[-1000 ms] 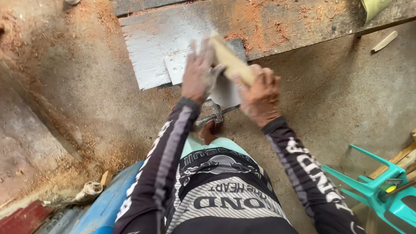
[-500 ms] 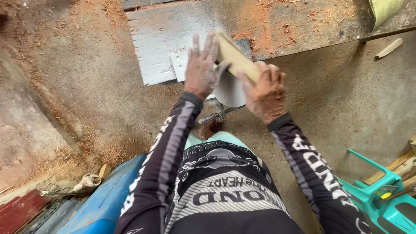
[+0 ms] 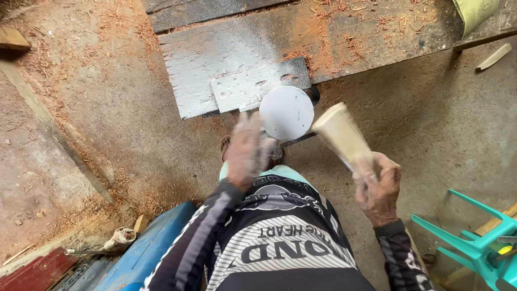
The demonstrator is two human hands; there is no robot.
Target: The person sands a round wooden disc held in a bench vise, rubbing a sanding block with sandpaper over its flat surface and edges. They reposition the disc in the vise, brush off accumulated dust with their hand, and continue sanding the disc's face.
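My right hand point(image 3: 379, 189) grips the narrow end of a pale tapered wooden piece point(image 3: 341, 134), holding it up beside a round grey sanding disc point(image 3: 286, 112). The wood is clear of the disc, to its right. My left hand point(image 3: 245, 152) is blurred, fingers spread, holding nothing, just below and left of the disc above my lap. The disc sits at the near edge of a dusty wooden workbench point(image 3: 344, 37) with a pale metal plate point(image 3: 253, 86) next to it.
Sawdust covers the concrete floor. A teal plastic chair point(image 3: 474, 242) stands at the right, a blue drum point(image 3: 142, 253) at lower left, and wood scraps point(image 3: 494, 56) lie near the bench. A yellow-green sheet point(image 3: 474, 12) hangs at the top right.
Both hands have pulled back from the disc toward my body. The wooden piece, earlier pressed on the disc under both hands, is now held by the right hand alone; the left hand has let go.
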